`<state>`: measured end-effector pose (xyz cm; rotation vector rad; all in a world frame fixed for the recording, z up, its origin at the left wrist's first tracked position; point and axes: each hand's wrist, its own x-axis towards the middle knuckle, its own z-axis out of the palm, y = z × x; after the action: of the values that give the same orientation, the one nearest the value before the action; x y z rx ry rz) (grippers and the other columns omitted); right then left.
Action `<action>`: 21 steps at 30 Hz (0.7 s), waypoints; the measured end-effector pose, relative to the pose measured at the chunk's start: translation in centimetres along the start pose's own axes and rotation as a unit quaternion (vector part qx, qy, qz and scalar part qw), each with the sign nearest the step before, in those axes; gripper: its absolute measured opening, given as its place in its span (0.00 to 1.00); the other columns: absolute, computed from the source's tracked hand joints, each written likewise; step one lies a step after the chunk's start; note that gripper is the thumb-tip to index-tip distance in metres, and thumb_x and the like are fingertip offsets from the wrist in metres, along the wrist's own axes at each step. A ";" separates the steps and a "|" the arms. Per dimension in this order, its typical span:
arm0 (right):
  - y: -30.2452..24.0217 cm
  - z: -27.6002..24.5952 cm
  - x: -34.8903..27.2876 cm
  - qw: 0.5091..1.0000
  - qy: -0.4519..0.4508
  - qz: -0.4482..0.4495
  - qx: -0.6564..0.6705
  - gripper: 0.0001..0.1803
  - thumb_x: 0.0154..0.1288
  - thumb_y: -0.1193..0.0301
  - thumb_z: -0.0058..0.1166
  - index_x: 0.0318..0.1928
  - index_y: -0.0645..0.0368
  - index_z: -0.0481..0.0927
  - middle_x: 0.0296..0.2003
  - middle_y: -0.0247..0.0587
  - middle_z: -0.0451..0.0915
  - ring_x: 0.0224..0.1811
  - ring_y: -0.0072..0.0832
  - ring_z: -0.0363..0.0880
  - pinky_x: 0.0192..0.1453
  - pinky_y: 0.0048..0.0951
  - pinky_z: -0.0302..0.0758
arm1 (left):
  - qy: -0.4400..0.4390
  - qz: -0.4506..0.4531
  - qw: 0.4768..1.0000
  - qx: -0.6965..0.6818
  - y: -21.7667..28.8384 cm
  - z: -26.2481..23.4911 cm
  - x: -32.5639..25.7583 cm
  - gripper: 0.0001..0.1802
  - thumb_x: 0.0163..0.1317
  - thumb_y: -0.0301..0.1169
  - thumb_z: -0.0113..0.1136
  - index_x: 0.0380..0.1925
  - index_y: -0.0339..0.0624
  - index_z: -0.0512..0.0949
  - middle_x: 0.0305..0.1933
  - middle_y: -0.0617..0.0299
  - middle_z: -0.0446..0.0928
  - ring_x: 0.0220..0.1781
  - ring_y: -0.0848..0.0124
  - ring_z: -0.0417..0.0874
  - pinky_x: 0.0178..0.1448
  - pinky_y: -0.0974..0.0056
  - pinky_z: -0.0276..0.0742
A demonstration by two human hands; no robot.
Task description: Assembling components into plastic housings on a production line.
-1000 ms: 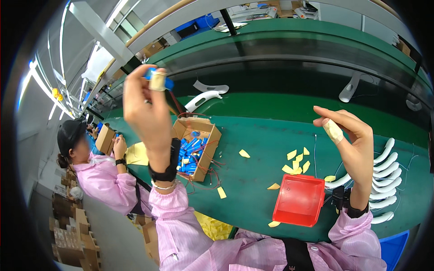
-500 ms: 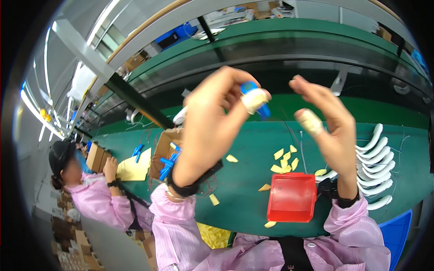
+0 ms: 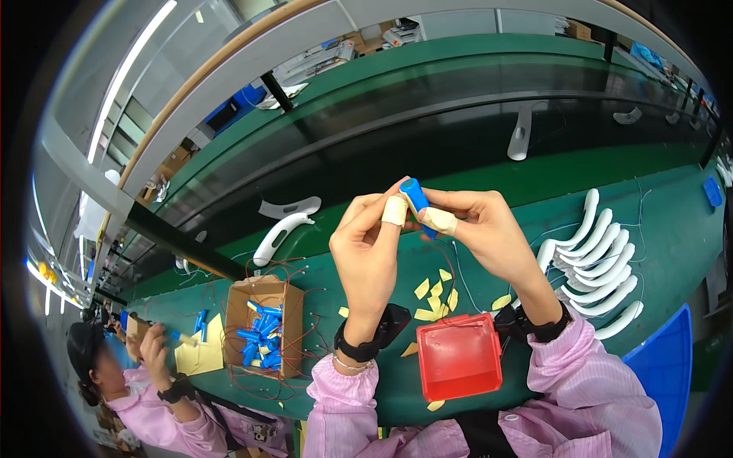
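"How many did we have in hand?"

"Just one blue cylinder (image 3: 417, 201). Our left grip (image 3: 370, 244) pinched it from one side and our right grip (image 3: 482, 231) from the other, so it stood tilted between the two thumbs, raised in front of us. Each thumb wore one wrap of pale tape (image 3: 395, 211)."

"And the rest?"

"One cardboard box (image 3: 294, 332) on our left held a heap of blue cylinders (image 3: 261, 336), too tangled for us to count, with red wires (image 3: 313, 324) spilling over its sides. Two more cylinders (image 3: 201, 324) lay beyond it on one yellow sheet (image 3: 197, 355), near the one co-worker (image 3: 172, 401) we could make out clearly. We had one red tray (image 3: 458, 362), about seven yellow scraps (image 3: 421, 288) clustered just past it, and a few strays. On our right we counted at least seven white curved parts (image 3: 607, 286), overlapping in a row."

"What room did we have?"

"The tray sat close to the near edge of the desk (image 3: 676, 244), one scrap at its lower rim, and our right wristband (image 3: 551, 330) was just beside its corner. A strip of desk opened between box and tray, with our left forearm over part of it. Past the white parts, open desk ran toward the far right edge, crossed by thin wires."
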<state>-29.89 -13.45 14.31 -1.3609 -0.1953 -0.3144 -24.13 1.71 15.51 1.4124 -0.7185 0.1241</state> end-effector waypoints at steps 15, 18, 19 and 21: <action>1.9 0.6 0.0 0.995 0.070 -0.033 -0.068 0.19 0.68 0.70 0.60 0.57 0.62 0.81 0.34 0.35 0.85 0.31 0.11 0.74 0.30 0.21 0.73 | 0.046 -0.012 0.999 0.006 -1.5 0.2 -0.3 0.13 0.63 0.18 0.61 0.48 0.29 0.83 0.42 0.58 0.79 0.39 0.75 0.83 0.42 0.72 0.80; 1.6 0.5 -0.2 0.993 0.082 -0.003 -0.079 0.20 0.67 0.71 0.61 0.57 0.65 0.80 0.39 0.40 0.87 0.37 0.14 0.79 0.39 0.21 0.78 | 0.051 -0.012 0.999 0.007 -1.6 0.6 -0.2 0.13 0.62 0.18 0.61 0.47 0.28 0.82 0.42 0.57 0.79 0.40 0.74 0.83 0.46 0.71 0.82; 1.5 0.5 -0.1 0.995 0.078 -0.007 -0.058 0.20 0.67 0.71 0.61 0.57 0.66 0.80 0.41 0.42 0.87 0.40 0.16 0.80 0.43 0.22 0.78 | 0.054 -0.011 0.998 0.008 -1.4 0.5 -0.1 0.13 0.62 0.18 0.61 0.47 0.28 0.82 0.42 0.57 0.79 0.40 0.74 0.83 0.46 0.71 0.82; 1.3 0.2 0.1 0.996 0.074 -0.011 -0.039 0.20 0.66 0.72 0.62 0.57 0.67 0.80 0.43 0.43 0.87 0.43 0.18 0.81 0.47 0.23 0.79 | 0.047 -0.080 0.992 -0.085 -1.1 0.4 0.1 0.15 0.63 0.19 0.59 0.51 0.28 0.81 0.43 0.56 0.80 0.41 0.74 0.83 0.45 0.70 0.81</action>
<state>-29.31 -13.00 13.18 -1.4073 -0.0765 -0.4435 -23.70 1.09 14.64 1.2864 -0.5233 0.0043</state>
